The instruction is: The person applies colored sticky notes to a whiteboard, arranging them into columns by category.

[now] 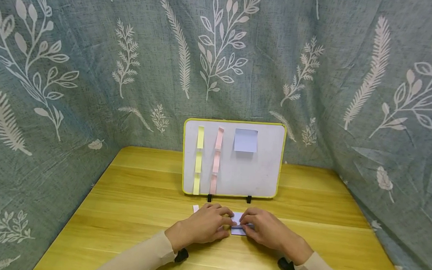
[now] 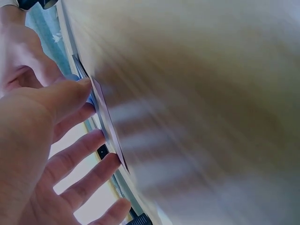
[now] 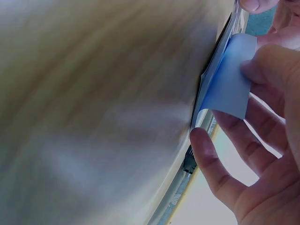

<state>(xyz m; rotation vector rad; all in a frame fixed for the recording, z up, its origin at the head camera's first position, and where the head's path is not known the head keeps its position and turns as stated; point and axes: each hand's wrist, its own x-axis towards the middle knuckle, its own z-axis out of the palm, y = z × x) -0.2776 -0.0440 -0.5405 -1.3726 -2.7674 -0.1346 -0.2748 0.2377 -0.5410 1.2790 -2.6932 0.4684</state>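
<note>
A pad of light blue sticky notes (image 1: 238, 231) lies on the table between both hands. My right hand (image 1: 271, 232) pinches the top sticky note (image 3: 229, 82), which curls up off the pad in the right wrist view. The thumb lies on the sheet's upper face and fingers reach beneath it. At the pad's left side rests my left hand (image 1: 207, 224), fingers spread and fingertips right at the pad's edge. In the left wrist view a thin pinkish edge (image 2: 108, 117) shows beside those fingertips.
Behind the hands a yellow-framed whiteboard (image 1: 265, 170) stands on black feet. It bears a column of yellow strips (image 1: 198, 162), a column of pink strips (image 1: 216, 162) and one blue sticky note (image 1: 246, 140). A pale slip (image 1: 196, 208) lies beyond my left hand. Patterned curtain (image 1: 150, 66) surrounds the wooden table (image 1: 124, 211).
</note>
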